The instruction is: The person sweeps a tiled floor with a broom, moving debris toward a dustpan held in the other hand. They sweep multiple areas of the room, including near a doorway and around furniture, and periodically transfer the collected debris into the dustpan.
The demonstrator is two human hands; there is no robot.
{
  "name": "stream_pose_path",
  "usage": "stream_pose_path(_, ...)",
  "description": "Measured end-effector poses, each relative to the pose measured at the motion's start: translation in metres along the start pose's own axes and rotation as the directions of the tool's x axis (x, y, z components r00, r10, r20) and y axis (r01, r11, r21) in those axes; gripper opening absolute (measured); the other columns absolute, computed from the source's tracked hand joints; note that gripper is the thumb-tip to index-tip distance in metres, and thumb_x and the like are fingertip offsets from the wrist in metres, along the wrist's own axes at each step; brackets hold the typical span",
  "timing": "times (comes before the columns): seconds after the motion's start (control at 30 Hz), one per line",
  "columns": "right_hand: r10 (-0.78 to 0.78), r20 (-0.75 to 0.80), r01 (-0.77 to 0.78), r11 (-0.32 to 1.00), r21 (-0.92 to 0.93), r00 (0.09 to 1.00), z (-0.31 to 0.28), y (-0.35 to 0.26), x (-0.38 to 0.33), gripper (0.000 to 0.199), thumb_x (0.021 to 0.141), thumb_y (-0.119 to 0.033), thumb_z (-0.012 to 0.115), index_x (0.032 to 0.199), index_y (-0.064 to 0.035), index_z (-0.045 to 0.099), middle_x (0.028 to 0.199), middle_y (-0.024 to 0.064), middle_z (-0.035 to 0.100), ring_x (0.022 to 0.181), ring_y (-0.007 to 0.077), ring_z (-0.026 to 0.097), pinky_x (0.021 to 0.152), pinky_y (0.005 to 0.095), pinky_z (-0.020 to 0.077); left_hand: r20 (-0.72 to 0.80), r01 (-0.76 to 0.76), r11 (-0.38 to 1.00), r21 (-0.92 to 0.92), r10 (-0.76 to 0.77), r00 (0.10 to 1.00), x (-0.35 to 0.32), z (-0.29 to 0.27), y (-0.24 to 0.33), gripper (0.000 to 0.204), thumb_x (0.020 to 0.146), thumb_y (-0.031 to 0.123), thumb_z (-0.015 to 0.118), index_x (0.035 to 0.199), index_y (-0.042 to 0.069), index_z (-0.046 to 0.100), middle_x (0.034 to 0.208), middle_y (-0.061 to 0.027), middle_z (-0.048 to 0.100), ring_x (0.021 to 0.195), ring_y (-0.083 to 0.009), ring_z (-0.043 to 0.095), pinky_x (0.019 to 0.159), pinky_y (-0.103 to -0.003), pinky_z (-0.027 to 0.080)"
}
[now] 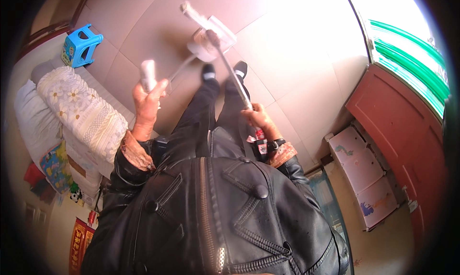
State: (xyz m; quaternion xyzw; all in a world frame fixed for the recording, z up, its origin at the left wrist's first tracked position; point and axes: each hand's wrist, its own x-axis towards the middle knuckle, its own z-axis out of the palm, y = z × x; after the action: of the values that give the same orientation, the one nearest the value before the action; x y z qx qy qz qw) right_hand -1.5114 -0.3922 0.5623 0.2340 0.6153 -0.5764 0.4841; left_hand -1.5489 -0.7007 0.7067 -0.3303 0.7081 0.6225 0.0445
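A: Mop [230, 71], a long pole with its head down on the tiled floor [297, 64] just past the shoes [225, 70]. Right hand [258, 119] is wrapped shut round the pole, low on the shaft near the waist.

B: And the left hand [146, 95]?

A: Raised at chest height, fingers closed on a pale handle [148, 74]. A thin rod or cord runs from it down toward the white head unit [213, 35]. How it joins there I cannot tell.

B: How would you judge good handling here?

A: Both grips look firm, which seems right. I'd keep the right hand steady as the pivot and let the left do the pulling in line with the rod, not sideways, so the head stays flat on the tiles. Feet stand close behind the head; it would be wise to keep toes out of its path.

B: Room to move?

A: Open floor ahead and to the right, bright with glare. On the left a bed [72, 112] with folded quilts sits near the left elbow, and a blue stool [80, 45] stands beyond it. On the right a red door [402, 126] and a low white cabinet [364, 174] line the wall, well apart from the pole.
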Motion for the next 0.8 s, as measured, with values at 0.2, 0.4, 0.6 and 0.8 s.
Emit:
stream_pose_path(0.2,-0.006,-0.228,0.051,0.981,0.19,0.974,-0.037,-0.015,0.017,0.015,0.076,-0.014,0.059,0.07,-0.0062,0.048,0.052,-0.0013,0.042,0.038,0.0091,0.04,0.033,0.0242,0.0314,-0.088,-0.008,1.0,0.009,0.009,0.996,-0.015,-0.051,0.005,0.017,0.073,0.01,0.065,0.065,0.006,0.051,0.058,-0.0008,0.051,0.051,-0.0083,0.048,0.05,-0.021,0.037)
stream_pose_path(0.4,-0.007,-0.356,0.065,0.987,0.149,0.934,-0.082,-0.028,0.128,0.015,0.076,-0.013,0.055,0.066,-0.0024,0.051,0.053,0.0024,0.045,0.042,0.0142,0.044,0.04,0.028,0.0382,-0.087,-0.001,1.0,0.021,0.003,0.996,0.006,-0.014,-0.027,0.017,0.073,0.01,0.065,0.065,0.007,0.051,0.057,-0.0005,0.05,0.051,-0.0083,0.047,0.05,-0.022,0.037)
stream_pose_path(0.6,0.021,-0.113,-0.038,0.988,-0.15,0.993,0.002,0.027,0.104,0.013,0.075,-0.014,0.051,0.068,-0.0048,0.056,0.056,0.0043,0.052,0.051,0.0188,0.055,0.04,0.0298,0.0425,-0.058,-0.02,0.999,0.035,0.022,0.998,0.007,-0.016,-0.033,0.018,0.074,0.01,0.065,0.066,0.007,0.049,0.056,0.0005,0.05,0.049,-0.0079,0.047,0.048,-0.021,0.037)
stream_pose_path(0.8,0.053,0.157,-0.047,0.998,-0.042,0.986,0.031,0.017,0.046,0.015,0.071,-0.01,0.062,0.071,0.0023,0.054,0.055,0.0057,0.053,0.038,0.0141,0.048,0.036,0.0277,0.0383,-0.075,-0.046,0.998,0.052,0.05,0.996,0.003,-0.011,-0.02,0.019,0.073,0.009,0.065,0.066,0.007,0.048,0.056,0.0003,0.049,0.047,-0.0071,0.044,0.046,-0.02,0.034)
